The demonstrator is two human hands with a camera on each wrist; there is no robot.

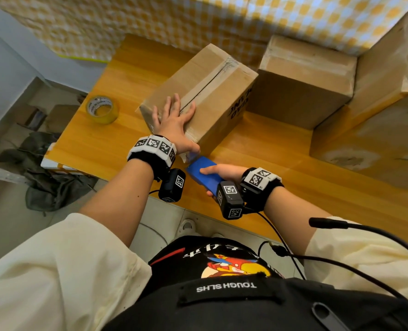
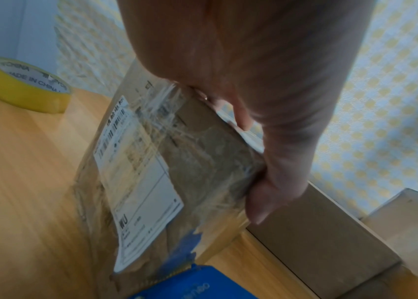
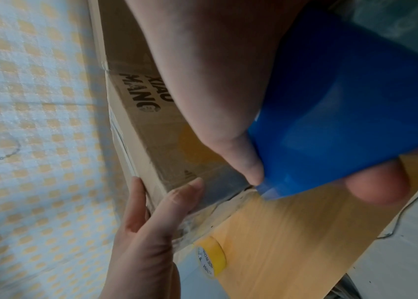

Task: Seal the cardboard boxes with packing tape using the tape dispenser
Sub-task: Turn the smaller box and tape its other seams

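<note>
A spare tape roll (image 1: 102, 109) is seen at the left of the table (image 1: 258, 161). Beside it, the cardboard box (image 1: 212, 84) is steadied by the left hand (image 1: 174, 123), laid flat with straight fingers on its top, the thumb over the near end. At that end's lower edge, the blue tape dispenser (image 1: 204, 174) is gripped by the right hand (image 1: 224, 173). The box is judged light and fairly stiff, likely to slide, so its top corner is best pressed. More boxes (image 1: 305, 75) are stacked at right.

Cream sleeves (image 1: 55, 271), seemingly padded marker wristbands (image 1: 154, 146)
</note>
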